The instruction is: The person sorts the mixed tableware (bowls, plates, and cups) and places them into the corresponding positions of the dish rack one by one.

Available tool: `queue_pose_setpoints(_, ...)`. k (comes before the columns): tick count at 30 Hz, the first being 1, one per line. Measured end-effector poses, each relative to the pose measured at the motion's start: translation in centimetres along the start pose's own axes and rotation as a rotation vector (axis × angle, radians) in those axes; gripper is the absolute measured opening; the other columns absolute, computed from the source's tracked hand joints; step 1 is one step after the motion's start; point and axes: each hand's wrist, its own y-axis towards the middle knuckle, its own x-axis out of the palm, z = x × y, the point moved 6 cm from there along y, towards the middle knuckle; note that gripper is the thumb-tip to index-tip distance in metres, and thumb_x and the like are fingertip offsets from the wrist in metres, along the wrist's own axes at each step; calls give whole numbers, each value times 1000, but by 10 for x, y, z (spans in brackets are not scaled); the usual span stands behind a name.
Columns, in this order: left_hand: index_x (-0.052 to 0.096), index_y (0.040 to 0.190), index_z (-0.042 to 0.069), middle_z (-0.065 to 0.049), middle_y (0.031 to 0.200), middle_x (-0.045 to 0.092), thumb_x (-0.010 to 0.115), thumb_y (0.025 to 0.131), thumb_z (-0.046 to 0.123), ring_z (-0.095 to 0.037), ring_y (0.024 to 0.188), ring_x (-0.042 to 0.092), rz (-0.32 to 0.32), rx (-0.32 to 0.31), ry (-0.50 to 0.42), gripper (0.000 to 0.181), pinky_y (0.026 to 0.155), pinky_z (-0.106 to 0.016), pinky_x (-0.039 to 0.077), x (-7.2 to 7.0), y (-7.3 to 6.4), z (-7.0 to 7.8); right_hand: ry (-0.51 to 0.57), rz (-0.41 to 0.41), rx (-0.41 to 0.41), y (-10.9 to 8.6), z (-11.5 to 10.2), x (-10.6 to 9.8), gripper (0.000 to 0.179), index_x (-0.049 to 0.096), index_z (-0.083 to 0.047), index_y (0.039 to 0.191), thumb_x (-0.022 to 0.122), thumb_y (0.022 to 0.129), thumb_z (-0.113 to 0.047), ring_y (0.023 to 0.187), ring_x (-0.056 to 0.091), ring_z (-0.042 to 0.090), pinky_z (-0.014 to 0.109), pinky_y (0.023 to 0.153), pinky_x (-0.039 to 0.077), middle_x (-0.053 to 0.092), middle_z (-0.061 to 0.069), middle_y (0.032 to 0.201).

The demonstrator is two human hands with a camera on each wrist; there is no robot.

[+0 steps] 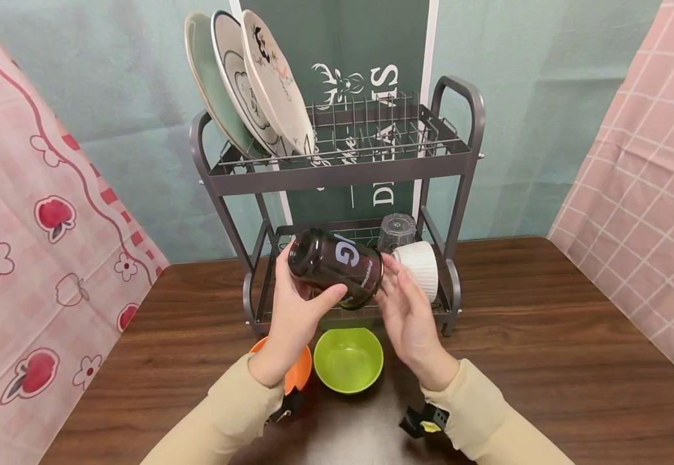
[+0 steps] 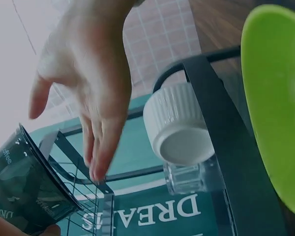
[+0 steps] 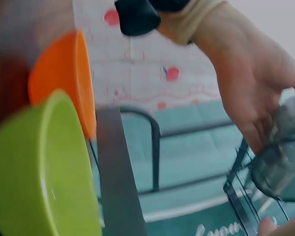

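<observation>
A dark see-through glass (image 1: 327,265) with pale lettering lies tilted on its side in the air, its mouth toward the right. My left hand (image 1: 296,313) grips it round the base end, thumb across the near side. My right hand (image 1: 411,320) is beside the rim with its fingers extended; in the left wrist view this hand (image 2: 96,73) appears apart from the glass (image 2: 27,182). In the right wrist view the left hand (image 3: 250,69) curls round the glass (image 3: 280,169). Behind the right fingers, a white ribbed cup (image 1: 421,266) lies tilted on the rack's lower shelf.
A grey two-tier dish rack (image 1: 342,177) stands on the wooden table (image 1: 546,336). Several plates (image 1: 275,77) lean upright at its upper left. A clear glass (image 1: 397,229) sits on the lower shelf. A green bowl (image 1: 348,361) and an orange bowl (image 1: 298,371) stand in front.
</observation>
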Motion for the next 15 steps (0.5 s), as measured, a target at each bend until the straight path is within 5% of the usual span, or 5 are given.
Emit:
queue_pose_setpoints(5,20,141,22,-6,128,48,74,78,18,-17,110,54,8,-6,74,83,92,-24,47,-7,13,-2,-54,116,-274,14,-31,-17,28,48,1,121,41,95,-9,115,51,22,28,96,42,57,10,118)
queue_pose_setpoints(10,21,141,22,-5,127,48,72,79,14,-17,110,54,2,-25,131,81,92,-26,48,-11,21,-2,-113,237,-533,25,-66,-33,28,49,4,116,41,89,6,109,52,24,29,94,41,56,13,112)
queue_pose_setpoints(12,20,141,22,-5,127,48,72,79,13,-18,110,54,-6,-28,141,81,92,-28,48,-12,24,-2,-148,314,-594,32,-77,-41,27,50,3,112,42,88,9,106,52,23,28,94,40,56,12,108)
queue_pose_setpoints(15,21,141,23,-5,127,48,71,79,12,-18,109,54,-12,-34,170,81,92,-31,48,-14,28,-2,-255,422,-573,45,-88,-54,25,46,1,114,43,89,7,107,48,22,27,96,37,52,10,110)
